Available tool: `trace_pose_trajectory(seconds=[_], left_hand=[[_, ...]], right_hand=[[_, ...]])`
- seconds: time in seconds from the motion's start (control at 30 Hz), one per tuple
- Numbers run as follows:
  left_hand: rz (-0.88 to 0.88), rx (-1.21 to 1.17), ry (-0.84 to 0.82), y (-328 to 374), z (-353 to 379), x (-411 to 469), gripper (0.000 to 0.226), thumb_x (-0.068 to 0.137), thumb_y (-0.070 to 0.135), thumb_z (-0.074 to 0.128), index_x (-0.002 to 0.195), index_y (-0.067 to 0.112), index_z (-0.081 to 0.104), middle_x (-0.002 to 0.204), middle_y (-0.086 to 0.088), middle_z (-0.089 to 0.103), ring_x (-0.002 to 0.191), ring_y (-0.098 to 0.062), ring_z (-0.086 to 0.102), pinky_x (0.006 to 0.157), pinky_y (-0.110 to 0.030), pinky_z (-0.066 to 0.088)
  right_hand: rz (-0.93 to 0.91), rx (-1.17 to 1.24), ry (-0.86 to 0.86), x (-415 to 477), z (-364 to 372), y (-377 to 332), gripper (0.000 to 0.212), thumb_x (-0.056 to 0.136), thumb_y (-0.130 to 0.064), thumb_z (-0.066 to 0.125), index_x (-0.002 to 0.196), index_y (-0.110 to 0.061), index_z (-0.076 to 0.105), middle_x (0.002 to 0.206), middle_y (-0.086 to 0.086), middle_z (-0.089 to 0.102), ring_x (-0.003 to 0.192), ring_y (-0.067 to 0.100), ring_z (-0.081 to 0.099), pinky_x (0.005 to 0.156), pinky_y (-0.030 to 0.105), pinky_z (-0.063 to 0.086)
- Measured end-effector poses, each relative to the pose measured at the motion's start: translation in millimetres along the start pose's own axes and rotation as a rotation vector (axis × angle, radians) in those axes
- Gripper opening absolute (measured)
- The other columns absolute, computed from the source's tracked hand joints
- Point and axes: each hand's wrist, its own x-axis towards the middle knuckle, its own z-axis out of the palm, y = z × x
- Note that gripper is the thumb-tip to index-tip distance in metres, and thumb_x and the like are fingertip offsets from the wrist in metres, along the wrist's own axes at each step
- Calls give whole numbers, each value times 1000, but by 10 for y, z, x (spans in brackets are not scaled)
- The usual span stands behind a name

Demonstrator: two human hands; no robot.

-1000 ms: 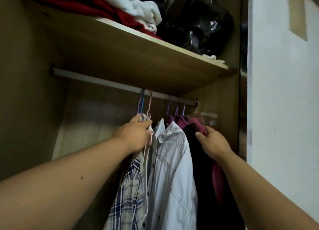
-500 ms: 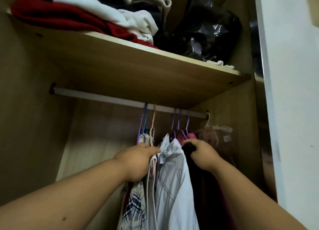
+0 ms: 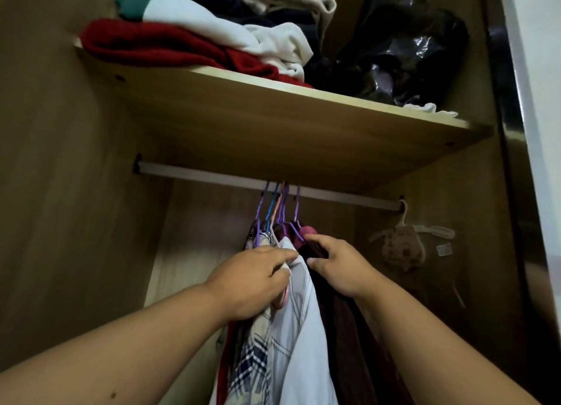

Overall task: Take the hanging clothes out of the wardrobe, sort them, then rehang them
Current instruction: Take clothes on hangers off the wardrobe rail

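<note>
Grip, L hand (image 3: pixel 252 280): fingers curled tight round pale shirt (image 3: pixel 299 328) at collar. R hand (image 3: pixel 340 268): thumb + fingers pinching top of maroon garment (image 3: pixel 349 344). Both bunched w/ plaid shirt (image 3: pixel 249 362), hung mid-rail (image 3: pixel 212 177) by purple hooks (image 3: pixel 283 204). Above: shelf (image 3: pixel 273 125), folded clothes (image 3: pixel 182 40), black bag (image 3: pixel 409 55).

Folded clothes (image 3: pixel 212 37) lie on the shelf (image 3: pixel 273 122); beneath it the rail (image 3: pixel 212 175) carries bunched hangers (image 3: pixel 279 210), shirts (image 3: pixel 291 328) below
</note>
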Motion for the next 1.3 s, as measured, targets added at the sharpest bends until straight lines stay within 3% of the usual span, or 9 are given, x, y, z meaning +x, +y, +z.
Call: trace_pose_trajectory(seconds=[0.13, 0.37, 0.5, 0.63, 0.83, 0.9, 1.0, 1.17, 1.3], left_hand=[[-39, 46, 0, -153, -111, -116, 51, 87, 43, 32, 137, 38, 42, 138, 11, 48, 125, -8, 44, 102, -29, 39], [-90, 130, -25, -407, -358, -357, 44, 96, 36, 37, 140, 40, 37, 143, 12, 42, 130, -6, 39, 103, -23, 35], [-111, 139, -55, -481, -470, -474, 43, 97, 39, 37, 140, 40, 36, 142, 11, 41, 129, -8, 39, 103, -25, 35], [-117, 152, -90, -490, -579, -624, 50, 94, 49, 40, 142, 41, 28, 145, 10, 36, 130, -11, 39, 104, -29, 36], [-120, 220, -118, -437, -853, -939, 64, 91, 55, 45, 147, 40, 17, 152, 13, 25, 134, -10, 36, 105, -25, 34], [-129, 259, -134, -433, -960, -1054, 66, 90, 55, 45, 147, 40, 15, 153, 13, 23, 135, -9, 34, 106, -26, 33], [-167, 374, -133, -415, -1141, -1236, 68, 89, 57, 44, 147, 39, 16, 155, 10, 20, 138, -12, 29, 110, -30, 32], [-172, 677, 19, -410, -1534, -1530, 62, 84, 58, 43, 142, 39, 31, 154, 5, 27, 138, -18, 28, 113, -40, 26], [-97, 838, 150, -468, -1858, -1698, 53, 69, 54, 37, 107, 32, 68, 123, -2, 63, 122, -25, 54, 101, -49, 38]], right_hand=[[-44, -1, -10, 51, 165, -178, 53, 91, -18, 60, 141, -18, 43, 144, 1, 46, 131, 13, 42, 100, 18, 31], [-66, -19, -35, 153, 487, -481, 54, 90, -21, 60, 141, -20, 43, 141, 3, 50, 129, 17, 46, 106, 28, 36], [-57, -18, -54, 169, 626, -591, 55, 92, -21, 58, 143, -20, 39, 144, 3, 46, 132, 18, 43, 105, 25, 34], [-30, -43, -52, 163, 650, -692, 53, 95, -28, 51, 145, -19, 36, 147, 4, 42, 134, 20, 39, 104, 25, 32], [-82, -101, 97, 205, 621, -1110, 45, 95, -38, 48, 137, -22, 48, 147, 11, 40, 141, 22, 26, 114, 33, 21], [-177, -141, 146, 194, 644, -1312, 45, 92, -38, 53, 133, -21, 53, 141, 7, 49, 136, 19, 36, 112, 32, 27], [-194, -139, 154, 162, 760, -1567, 50, 87, -43, 57, 134, -25, 51, 132, 2, 57, 126, 23, 47, 105, 41, 39], [-109, -233, -28, 155, 1047, -1802, 68, 84, -45, 62, 142, -21, 36, 139, 7, 49, 127, 28, 47, 104, 44, 39], [10, -446, -11, 111, 1219, -1936, 40, 85, -25, 57, 123, -20, 46, 121, 9, 58, 116, 32, 50, 101, 49, 35]])
